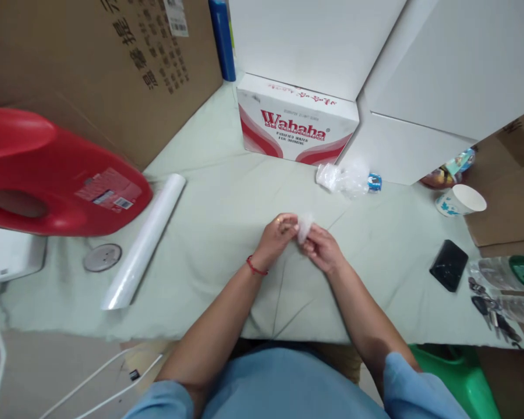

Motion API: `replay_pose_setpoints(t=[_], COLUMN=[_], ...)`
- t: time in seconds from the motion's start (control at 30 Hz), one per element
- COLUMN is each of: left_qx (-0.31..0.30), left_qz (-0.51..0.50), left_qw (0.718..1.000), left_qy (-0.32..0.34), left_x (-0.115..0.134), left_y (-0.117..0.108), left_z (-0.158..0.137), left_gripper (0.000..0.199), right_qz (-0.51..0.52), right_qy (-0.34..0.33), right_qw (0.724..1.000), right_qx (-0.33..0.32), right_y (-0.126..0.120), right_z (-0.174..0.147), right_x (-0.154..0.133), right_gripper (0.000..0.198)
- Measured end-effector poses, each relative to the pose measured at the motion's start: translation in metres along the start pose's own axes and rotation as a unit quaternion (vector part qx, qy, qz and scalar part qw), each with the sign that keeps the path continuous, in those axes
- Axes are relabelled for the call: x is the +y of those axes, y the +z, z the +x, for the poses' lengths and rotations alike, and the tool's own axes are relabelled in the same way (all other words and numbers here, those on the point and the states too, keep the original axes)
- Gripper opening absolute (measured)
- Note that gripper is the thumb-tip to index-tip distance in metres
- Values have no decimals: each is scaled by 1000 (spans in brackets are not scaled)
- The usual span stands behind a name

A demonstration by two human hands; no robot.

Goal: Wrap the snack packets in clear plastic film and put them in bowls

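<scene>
Over the middle of the cloth-covered table, my right hand grips a small, crumpled, translucent whitish piece of plastic between thumb and fingers. Closed from the other side, my left hand has its fingertips at the piece's left edge, and the exact grip there is hard to make out. A red string bracelet circles my left wrist. Beyond my hands, a clear crumpled plastic bag with a blue-labelled end lies on the cloth.
A Wahaha carton stands at the back. To the left are a white roll, a large red jug and a round grey disc. On the right sit a paper cup, a black wallet-like item, keys and a plastic bottle.
</scene>
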State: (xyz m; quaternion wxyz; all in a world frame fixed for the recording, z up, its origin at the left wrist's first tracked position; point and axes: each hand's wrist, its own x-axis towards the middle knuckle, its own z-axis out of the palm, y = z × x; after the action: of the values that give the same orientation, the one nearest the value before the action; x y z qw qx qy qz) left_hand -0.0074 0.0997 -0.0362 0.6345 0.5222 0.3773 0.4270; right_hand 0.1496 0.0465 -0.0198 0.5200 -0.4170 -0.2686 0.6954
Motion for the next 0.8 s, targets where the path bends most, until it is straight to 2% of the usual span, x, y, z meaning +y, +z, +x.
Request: replay_pose_setpoints(t=[0.07,0.13,0.3,0.4,0.5,0.6,0.67,0.73,0.8], left_qx=[-4,-14,-38,-48,-5,73,108,119,103], left_qz=[17,36,123,202,225,198,152,69,-40], left_qw=[1000,999,991,973,967,972,979,989,994], left_qy=[-5,1,40,97,119,103,81,49,5], left_x=[-5,-6,-5,-3,-2,0,0,2,4], left_y=[-5,-11,-12,-7,-7,-14,-17,-18,-15], left_z=[-2,-4,-8,-10,-9,-6,-4,-4,-6], left_gripper=[29,27,22,18,19,21,23,27,33], right_qz=[-50,-70,-48,-106,-174,-186,-186,-180,-165], right_qy=[11,1,-82,-94,-117,-154,-166,-164,-154], right_qw=[999,997,994,988,970,950,942,942,946], right_qx=[-18,-14,59,68,125,199,224,233,231], right_y=[1,-1,-5,-8,-16,-26,-31,-31,-29], right_z=[-2,-4,-1,0,-1,-3,-2,-2,-1], right_x=[6,8,8,9,3,-7,-12,-13,-10], right_gripper=[43,44,51,51,43,39,37,36,37])
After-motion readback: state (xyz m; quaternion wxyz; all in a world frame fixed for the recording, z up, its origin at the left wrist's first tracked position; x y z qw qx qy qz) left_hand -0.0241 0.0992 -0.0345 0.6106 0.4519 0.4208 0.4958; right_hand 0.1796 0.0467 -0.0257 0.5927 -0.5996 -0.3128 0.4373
